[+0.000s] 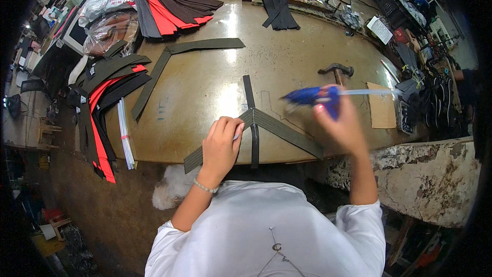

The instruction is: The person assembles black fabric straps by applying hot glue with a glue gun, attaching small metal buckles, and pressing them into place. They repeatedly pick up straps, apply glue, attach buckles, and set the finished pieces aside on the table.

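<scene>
Within right grip (344,124), seemingly closed: glue gun (311,96)

The blue plastic glue gun (313,96) and right grip (345,124) are blurred; left of the gun, the left grip (222,137) partly hides the dark-green ribbed strip (281,129).

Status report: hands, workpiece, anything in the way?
Right hand holding blue glue gun. Left hand on angled dark piece, black strip at its bend. Hammer beyond, not touching it.
</scene>
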### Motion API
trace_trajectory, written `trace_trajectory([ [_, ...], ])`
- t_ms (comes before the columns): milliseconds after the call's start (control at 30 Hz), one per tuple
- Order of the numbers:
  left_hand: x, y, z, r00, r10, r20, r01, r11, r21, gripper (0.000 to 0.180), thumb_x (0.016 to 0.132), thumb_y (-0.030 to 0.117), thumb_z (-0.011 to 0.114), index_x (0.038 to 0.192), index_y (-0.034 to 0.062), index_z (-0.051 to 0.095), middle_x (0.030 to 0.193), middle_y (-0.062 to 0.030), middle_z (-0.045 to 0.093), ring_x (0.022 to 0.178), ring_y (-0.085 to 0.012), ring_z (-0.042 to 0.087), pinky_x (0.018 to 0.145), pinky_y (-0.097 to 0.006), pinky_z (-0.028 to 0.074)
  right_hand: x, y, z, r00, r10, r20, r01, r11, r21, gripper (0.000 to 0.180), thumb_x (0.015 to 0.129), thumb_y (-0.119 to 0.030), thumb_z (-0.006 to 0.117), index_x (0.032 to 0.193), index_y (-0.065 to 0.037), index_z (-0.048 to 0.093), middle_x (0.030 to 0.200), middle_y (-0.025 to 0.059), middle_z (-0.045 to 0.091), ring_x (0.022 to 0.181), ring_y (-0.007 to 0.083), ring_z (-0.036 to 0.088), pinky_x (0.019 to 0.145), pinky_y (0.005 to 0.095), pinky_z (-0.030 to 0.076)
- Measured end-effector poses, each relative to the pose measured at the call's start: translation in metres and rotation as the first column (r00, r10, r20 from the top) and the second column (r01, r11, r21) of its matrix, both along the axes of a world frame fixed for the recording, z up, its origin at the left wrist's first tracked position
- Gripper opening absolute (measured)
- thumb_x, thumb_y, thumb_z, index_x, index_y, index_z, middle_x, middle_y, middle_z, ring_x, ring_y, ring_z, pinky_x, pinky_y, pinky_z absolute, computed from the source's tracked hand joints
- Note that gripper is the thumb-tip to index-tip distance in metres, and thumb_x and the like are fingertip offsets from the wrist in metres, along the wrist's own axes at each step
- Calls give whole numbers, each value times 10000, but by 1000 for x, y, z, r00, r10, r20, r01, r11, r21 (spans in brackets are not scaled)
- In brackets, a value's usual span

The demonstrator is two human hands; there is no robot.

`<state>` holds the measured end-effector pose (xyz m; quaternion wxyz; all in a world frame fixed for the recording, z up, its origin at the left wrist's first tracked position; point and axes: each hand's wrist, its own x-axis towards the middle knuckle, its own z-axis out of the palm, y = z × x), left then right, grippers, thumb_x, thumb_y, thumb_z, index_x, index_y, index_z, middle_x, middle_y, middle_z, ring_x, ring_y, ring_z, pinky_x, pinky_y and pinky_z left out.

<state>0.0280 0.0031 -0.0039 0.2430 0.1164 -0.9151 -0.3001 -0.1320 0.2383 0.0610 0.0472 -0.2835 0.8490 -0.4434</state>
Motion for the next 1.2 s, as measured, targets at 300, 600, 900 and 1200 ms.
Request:
trace_trajectory([
  [300,-7,-5,-6,1000,-4,-21,3,1000,-29,60,845,160,688,878,124,652,865,-20,581,784,-215,606,577,-353,494,3,-58,4,977,205,65,-215,947,239,491,896,-353,659,1217,-52,440,820,251,669,765,456,653,655,477,511],
  [600,-6,-5,-6,1000,4,-5,-4,1000,-18,61,847,158,687,884,124,653,865,-28,580,782,-224,607,572,-354,489,16,-51,1,967,233,105,-253,933,256,479,904,-363,640,1193,-42,434,786,259,663,739,469,644,637,502,509],
  [900,-8,-3,-5,999,35,-12,-34,995,94,131,834,146,711,852,66,609,836,-63,608,752,-237,610,625,-349,490,37,-21,8,891,341,299,-407,892,196,462,895,-360,668,1177,-32,507,834,186,675,729,346,681,659,404,526],
  [1200,-8,-20,-3,988,106,-108,-28,829,559,156,837,37,711,789,-6,568,856,-68,670,706,-97,552,666,-248,461,-82,130,-58,446,-813,-374,851,514,-103,611,941,-513,543,1165,55,539,1025,272,648,938,412,637,829,462,478],
])
